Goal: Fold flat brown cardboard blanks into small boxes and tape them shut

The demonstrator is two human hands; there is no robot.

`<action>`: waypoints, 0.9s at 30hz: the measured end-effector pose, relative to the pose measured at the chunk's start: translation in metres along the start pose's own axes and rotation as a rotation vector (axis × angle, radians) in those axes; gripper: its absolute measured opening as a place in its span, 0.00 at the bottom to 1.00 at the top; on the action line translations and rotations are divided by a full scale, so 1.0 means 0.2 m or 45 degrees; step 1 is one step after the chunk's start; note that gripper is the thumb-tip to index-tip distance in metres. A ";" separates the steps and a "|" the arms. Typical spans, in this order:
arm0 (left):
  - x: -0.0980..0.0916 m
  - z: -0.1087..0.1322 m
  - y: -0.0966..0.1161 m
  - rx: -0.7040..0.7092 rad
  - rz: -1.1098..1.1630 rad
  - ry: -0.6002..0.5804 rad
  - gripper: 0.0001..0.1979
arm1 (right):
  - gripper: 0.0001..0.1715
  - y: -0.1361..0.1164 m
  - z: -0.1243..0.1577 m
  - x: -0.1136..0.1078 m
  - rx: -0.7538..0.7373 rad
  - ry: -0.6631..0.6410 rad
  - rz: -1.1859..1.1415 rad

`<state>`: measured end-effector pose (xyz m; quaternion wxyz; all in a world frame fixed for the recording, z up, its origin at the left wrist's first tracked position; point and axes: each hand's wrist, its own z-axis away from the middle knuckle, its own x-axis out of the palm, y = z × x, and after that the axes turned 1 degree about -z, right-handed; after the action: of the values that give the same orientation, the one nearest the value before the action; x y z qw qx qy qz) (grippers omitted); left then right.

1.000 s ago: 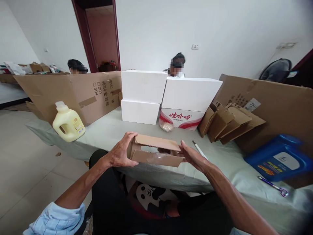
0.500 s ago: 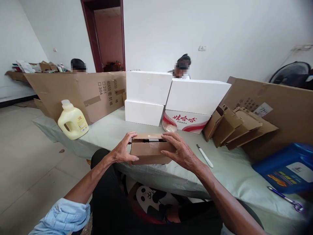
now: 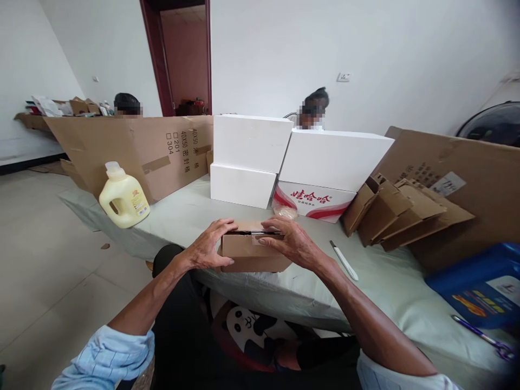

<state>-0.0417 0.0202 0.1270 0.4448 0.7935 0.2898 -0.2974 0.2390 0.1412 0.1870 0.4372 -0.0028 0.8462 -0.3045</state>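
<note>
A small brown cardboard box (image 3: 249,254) rests on the near edge of the cloth-covered table (image 3: 195,211). My left hand (image 3: 209,246) grips its left end, fingers curled over the top flap. My right hand (image 3: 290,241) presses down on the right top flap, fingers bent over it. The two flaps meet along a narrow seam with old tape on it. A white utility knife (image 3: 344,260) lies on the cloth just right of my right hand.
A yellow detergent jug (image 3: 123,196) stands at the left. White foam boxes (image 3: 284,157) and a red-printed carton sit behind. Folded small cartons (image 3: 400,214) lean at the right, beside a blue jug (image 3: 483,287) and purple scissors (image 3: 483,337). Two people sit behind cardboard sheets.
The box's top flaps were open a second ago. Both hands have folded them down and now hold them closed. The view has shifted slightly left.
</note>
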 end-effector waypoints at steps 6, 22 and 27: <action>0.00 0.00 0.00 0.033 -0.064 -0.003 0.49 | 0.11 -0.02 -0.02 0.03 -0.069 0.061 -0.074; -0.01 -0.03 0.09 0.055 -0.414 -0.077 0.50 | 0.07 0.04 -0.05 0.09 0.066 0.122 -0.172; 0.04 -0.03 0.09 0.012 -0.506 -0.077 0.50 | 0.14 0.07 -0.05 0.08 0.056 0.098 -0.140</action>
<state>-0.0233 0.0199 0.1337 0.3823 0.7134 0.4258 -0.4045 0.2260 0.1535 0.1724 0.3869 -0.0279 0.8541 -0.3466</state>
